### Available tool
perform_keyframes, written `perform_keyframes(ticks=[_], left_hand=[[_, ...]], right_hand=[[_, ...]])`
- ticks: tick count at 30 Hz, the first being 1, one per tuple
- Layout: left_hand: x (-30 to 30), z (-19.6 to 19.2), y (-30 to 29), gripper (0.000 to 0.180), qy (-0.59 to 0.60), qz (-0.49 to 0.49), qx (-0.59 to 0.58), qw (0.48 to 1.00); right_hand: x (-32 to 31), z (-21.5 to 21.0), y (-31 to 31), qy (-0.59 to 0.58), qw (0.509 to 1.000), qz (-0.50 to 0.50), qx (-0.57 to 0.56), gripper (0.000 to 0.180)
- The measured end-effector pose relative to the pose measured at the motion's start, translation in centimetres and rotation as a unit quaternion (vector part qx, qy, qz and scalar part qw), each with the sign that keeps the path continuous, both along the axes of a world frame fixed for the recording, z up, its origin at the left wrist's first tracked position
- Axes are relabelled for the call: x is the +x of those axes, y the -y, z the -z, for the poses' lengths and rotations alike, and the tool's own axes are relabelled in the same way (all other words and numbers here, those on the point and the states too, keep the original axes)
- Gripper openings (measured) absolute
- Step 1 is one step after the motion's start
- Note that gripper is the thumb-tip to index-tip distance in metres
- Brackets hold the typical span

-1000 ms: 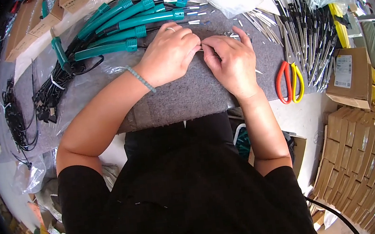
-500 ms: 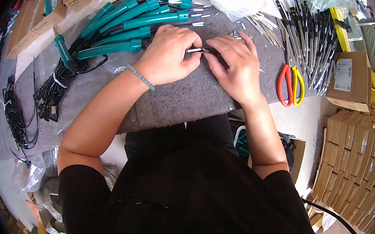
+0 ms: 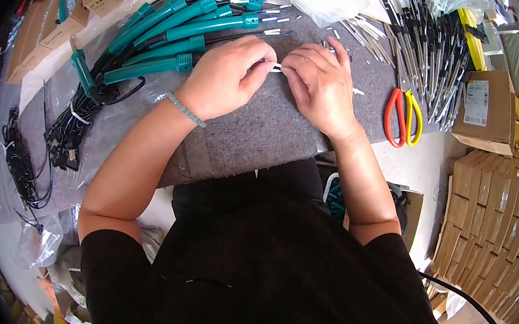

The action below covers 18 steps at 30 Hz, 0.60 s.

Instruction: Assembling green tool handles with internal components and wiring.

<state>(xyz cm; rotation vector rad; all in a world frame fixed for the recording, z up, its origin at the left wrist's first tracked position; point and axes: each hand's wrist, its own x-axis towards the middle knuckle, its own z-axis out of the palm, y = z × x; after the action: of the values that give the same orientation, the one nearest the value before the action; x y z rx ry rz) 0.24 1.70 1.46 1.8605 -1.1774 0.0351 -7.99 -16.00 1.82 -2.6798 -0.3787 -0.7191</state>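
My left hand (image 3: 230, 78), with a beaded bracelet on its wrist, is closed around thin wires, mostly hidden by the fingers. White sleeves (image 3: 276, 68) on the wire ends stick out between the two hands. Facing it, my right hand (image 3: 323, 86) pinches the tips of these sleeves between thumb and fingers. Just beyond the left hand lies a bunch of teal soldering iron handles (image 3: 198, 32), with black cords on one side and white-sleeved wire ends on the other.
Cutters with red and yellow grips (image 3: 404, 117) lie right of my right hand. Beyond them are metal rods with black ends (image 3: 434, 56) and thin white tubes (image 3: 368, 35). Bundled black cords (image 3: 68, 137) lie left on the grey felt mat (image 3: 250, 138). A cardboard box (image 3: 483, 108) stands right.
My left hand has tilted and shifted slightly left. Two white sleeve ends now show between the hands, where a dark and white piece showed before. The right hand has moved slightly left.
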Motion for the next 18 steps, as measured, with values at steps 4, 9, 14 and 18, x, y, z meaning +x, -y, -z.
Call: perform_keyframes(ticks=[4,9,14,18], left_hand=[[0.18,0.07,0.13,0.011,-0.022,-0.020,0.032,0.999],[0.13,0.14,0.22,0.016,0.003,-0.027,0.046,0.999],[0.22,0.09,0.33,0.020,0.014,-0.032,0.078,0.996],[0.26,-0.11,0.36,0.020,0.035,-0.046,0.120,0.991]], right_hand=[[-0.08,0.19,0.12,-0.013,0.999,0.016,0.025,0.010],[-0.20,0.26,0.39,-0.051,0.995,0.003,0.084,0.009],[-0.25,0.25,0.25,-0.046,0.996,0.003,0.076,0.010],[-0.20,0.36,0.20,-0.037,0.998,0.001,0.060,0.011]])
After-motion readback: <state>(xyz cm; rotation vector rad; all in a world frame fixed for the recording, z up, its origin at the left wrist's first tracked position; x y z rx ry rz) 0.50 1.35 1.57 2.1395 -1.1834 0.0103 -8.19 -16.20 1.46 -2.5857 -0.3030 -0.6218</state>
